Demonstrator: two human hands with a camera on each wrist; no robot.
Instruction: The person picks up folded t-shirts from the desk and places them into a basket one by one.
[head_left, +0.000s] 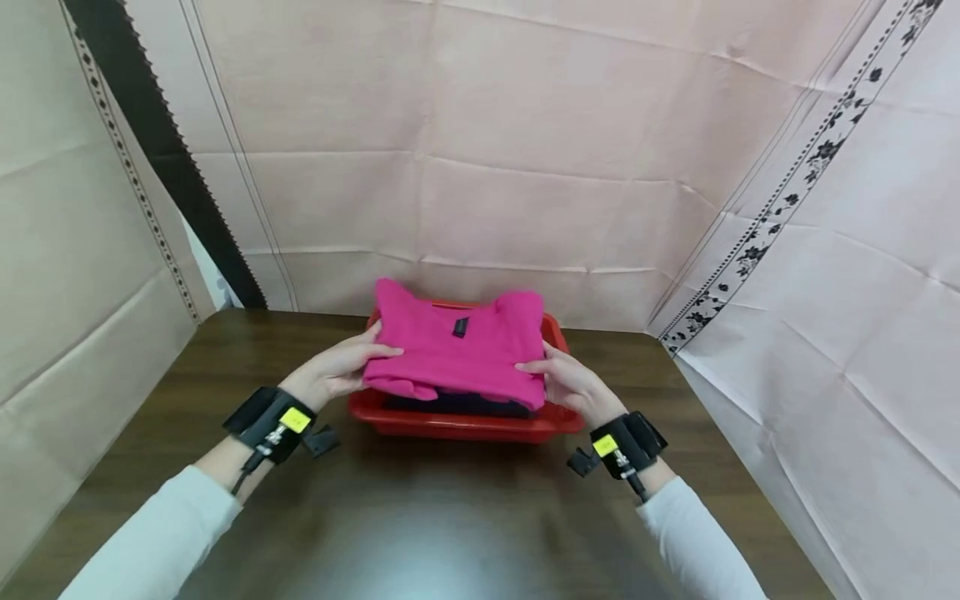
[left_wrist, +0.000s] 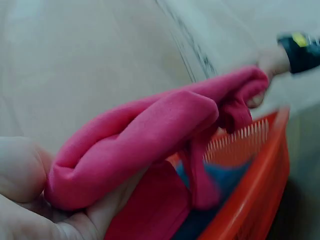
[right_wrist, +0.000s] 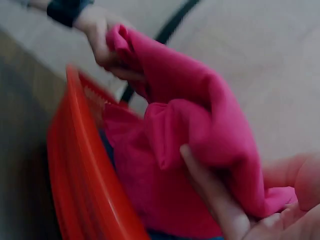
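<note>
A folded pink garment with a dark label near its neckline is held above a red plastic basket. My left hand grips its left edge, thumb on top and fingers beneath, as the left wrist view also shows. On the opposite edge my right hand pinches the cloth the same way; in the right wrist view its fingers reach under the fold. Below the pink garment, dark blue cloth lies inside the basket. Part of the pink fabric hangs down toward that cloth.
The basket stands toward the back of a dark brown wooden table. Pale cloth sheets hang behind and at both sides, the right one with a floral border. A black strip runs down at the back left.
</note>
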